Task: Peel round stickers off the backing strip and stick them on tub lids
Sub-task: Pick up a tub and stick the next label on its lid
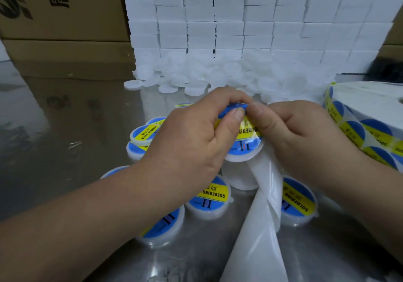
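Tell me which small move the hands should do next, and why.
Probably lay the raised blue edge of the sticker down and smooth it: the left hand pinches that edge above the tub lid, while the lower part looks already stuck.

A packing workshop: white boxes rise like a wall at the far edge of a steel table, cardboard cartons far left, loose lids heaped before the boxes, a label roll right.
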A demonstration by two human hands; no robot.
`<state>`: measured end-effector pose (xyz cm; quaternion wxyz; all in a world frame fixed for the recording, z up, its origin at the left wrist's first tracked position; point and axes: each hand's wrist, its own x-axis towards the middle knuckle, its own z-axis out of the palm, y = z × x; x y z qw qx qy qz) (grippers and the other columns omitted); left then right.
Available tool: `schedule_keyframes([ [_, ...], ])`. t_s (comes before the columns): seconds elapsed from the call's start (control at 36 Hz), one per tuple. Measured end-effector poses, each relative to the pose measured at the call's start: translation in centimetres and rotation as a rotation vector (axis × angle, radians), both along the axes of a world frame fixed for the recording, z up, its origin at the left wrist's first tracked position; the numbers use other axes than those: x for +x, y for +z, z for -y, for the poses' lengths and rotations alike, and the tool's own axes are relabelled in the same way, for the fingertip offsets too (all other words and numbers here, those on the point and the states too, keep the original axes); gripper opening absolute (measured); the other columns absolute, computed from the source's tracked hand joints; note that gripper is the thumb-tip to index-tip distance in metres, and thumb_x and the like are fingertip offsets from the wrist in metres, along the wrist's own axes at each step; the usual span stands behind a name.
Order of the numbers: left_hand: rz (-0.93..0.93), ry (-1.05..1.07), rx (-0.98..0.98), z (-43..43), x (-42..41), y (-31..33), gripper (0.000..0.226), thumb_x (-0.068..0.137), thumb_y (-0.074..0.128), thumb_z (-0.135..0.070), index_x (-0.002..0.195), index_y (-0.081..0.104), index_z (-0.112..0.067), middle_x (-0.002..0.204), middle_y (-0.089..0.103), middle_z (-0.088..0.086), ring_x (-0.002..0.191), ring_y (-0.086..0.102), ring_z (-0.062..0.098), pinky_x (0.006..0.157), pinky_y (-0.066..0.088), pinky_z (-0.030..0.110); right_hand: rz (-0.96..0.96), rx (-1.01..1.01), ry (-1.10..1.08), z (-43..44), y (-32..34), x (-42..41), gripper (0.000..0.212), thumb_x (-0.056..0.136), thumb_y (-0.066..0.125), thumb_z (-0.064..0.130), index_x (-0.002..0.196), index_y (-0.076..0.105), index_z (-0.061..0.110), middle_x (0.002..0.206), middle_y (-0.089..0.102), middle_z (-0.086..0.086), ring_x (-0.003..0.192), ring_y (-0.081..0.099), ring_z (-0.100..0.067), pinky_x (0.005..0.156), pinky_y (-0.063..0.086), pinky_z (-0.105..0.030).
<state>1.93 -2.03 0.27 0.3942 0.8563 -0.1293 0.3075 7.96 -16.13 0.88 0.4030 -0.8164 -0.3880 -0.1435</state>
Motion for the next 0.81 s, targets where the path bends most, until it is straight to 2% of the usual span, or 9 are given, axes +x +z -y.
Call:
schedule_keyframes([
  [0.17, 0.022, 0.118, 0.069, -0.5, 0.1, 0.1, 0.024, 0.086, 0.037, -0.041, 0.108, 0.047, -0.045, 0.085, 0.064, -0.009, 0.082, 0.059, 0.006, 0.075, 0.049, 0.035, -0.093, 0.108, -0.018, 0.1, -0.3, 0.1, 0.063, 0.085, 0.033, 0.061, 0.059, 0.058, 0.008, 0.055, 0.057, 0.005, 0.050, 0.048, -0.003, 0.048, 0.035, -0.017],
  [0.25, 0.054, 0.256, 0.052, -1.7, 1.3, 0.3, 0.025, 0.089, 0.037, -0.037, 0.099, 0.061, -0.036, 0.090, 0.059, -0.010, 0.086, 0.049, 0.001, 0.075, 0.040, 0.018, -0.134, 0.173, -0.037, 0.2, -0.2, 0.2, 0.049, 0.083, 0.035, 0.051, 0.060, 0.065, 0.020, 0.065, 0.065, 0.016, 0.058, 0.055, 0.004, 0.054, 0.038, -0.010],
  [0.33, -0.058, 0.399, 0.123, -3.2, 2.8, 0.1, 0.024, 0.094, 0.039, -0.035, 0.100, 0.062, -0.032, 0.097, 0.048, -0.008, 0.084, 0.041, 0.000, 0.064, 0.027, 0.021, -0.102, 0.168, -0.026, 0.0, -0.1, 0.0, 0.030, 0.078, 0.045, 0.039, 0.073, 0.067, 0.019, 0.076, 0.065, 0.006, 0.066, 0.054, -0.004, 0.057, 0.039, -0.017],
  [0.42, -0.230, 0.455, 0.216, -4.0, 3.6, -0.1, 0.030, 0.095, 0.036, -0.037, 0.109, 0.061, -0.029, 0.122, 0.043, -0.003, 0.108, 0.044, 0.010, 0.080, 0.028, 0.020, -0.127, 0.167, 0.037, 0.0, -0.2, 0.1, 0.018, 0.071, 0.049, 0.028, 0.075, 0.062, 0.039, 0.079, 0.062, 0.027, 0.073, 0.054, 0.008, 0.065, 0.037, -0.008],
  [0.47, -0.333, 0.491, 0.290, -4.0, 3.8, -0.2, 0.040, 0.095, 0.033, -0.042, 0.129, 0.050, -0.031, 0.144, 0.029, 0.001, 0.131, 0.030, 0.019, 0.101, 0.027, 0.030, -0.114, 0.179, 0.070, 0.1, -0.3, 0.2, 0.027, 0.069, 0.049, 0.021, 0.080, 0.059, 0.043, 0.083, 0.061, 0.029, 0.082, 0.056, 0.007, 0.074, 0.039, -0.011],
  [0.53, -0.298, 0.508, 0.318, -3.8, 3.6, 0.1, 0.045, 0.094, 0.034, -0.043, 0.137, 0.041, -0.030, 0.148, 0.026, 0.001, 0.136, 0.023, 0.021, 0.108, 0.021, 0.036, -0.087, 0.204, 0.094, 0.1, -0.3, 0.2, 0.034, 0.068, 0.048, 0.016, 0.085, 0.058, 0.043, 0.091, 0.062, 0.028, 0.090, 0.057, 0.007, 0.078, 0.041, -0.011],
  [0.61, -0.099, 0.366, 0.174, -2.9, 2.4, 0.8, 0.048, 0.089, 0.034, -0.050, 0.128, 0.052, -0.031, 0.117, 0.056, -0.014, 0.119, 0.042, 0.008, 0.099, 0.029, 0.024, -0.046, 0.239, 0.144, 0.2, -0.4, 0.2, 0.041, 0.070, 0.049, 0.011, 0.092, 0.057, 0.044, 0.101, 0.061, 0.025, 0.099, 0.057, 0.004, 0.083, 0.043, -0.012],
  [0.67, -0.127, 0.140, -0.047, -2.0, 1.6, 1.2, 0.047, 0.081, 0.035, -0.049, 0.120, 0.058, -0.034, 0.097, 0.064, -0.019, 0.102, 0.053, -0.007, 0.090, 0.037, 0.012, -0.007, 0.242, 0.189, 0.2, -0.4, 0.2, 0.042, 0.072, 0.051, 0.008, 0.097, 0.056, 0.042, 0.103, 0.061, 0.022, 0.103, 0.058, -0.002, 0.085, 0.045, -0.020],
  [0.81, -0.242, -0.259, -0.397, -0.6, 0.8, 1.2, 0.025, 0.091, 0.052, -0.007, 0.113, 0.060, -0.017, 0.105, 0.069, 0.008, 0.096, 0.066, 0.017, 0.082, 0.054, 0.028, 0.128, 0.251, 0.311, -0.1, -0.3, 0.0, 0.037, 0.077, 0.051, 0.008, 0.103, 0.056, 0.035, 0.112, 0.060, 0.014, 0.111, 0.057, -0.013, 0.094, 0.045, -0.034],
])
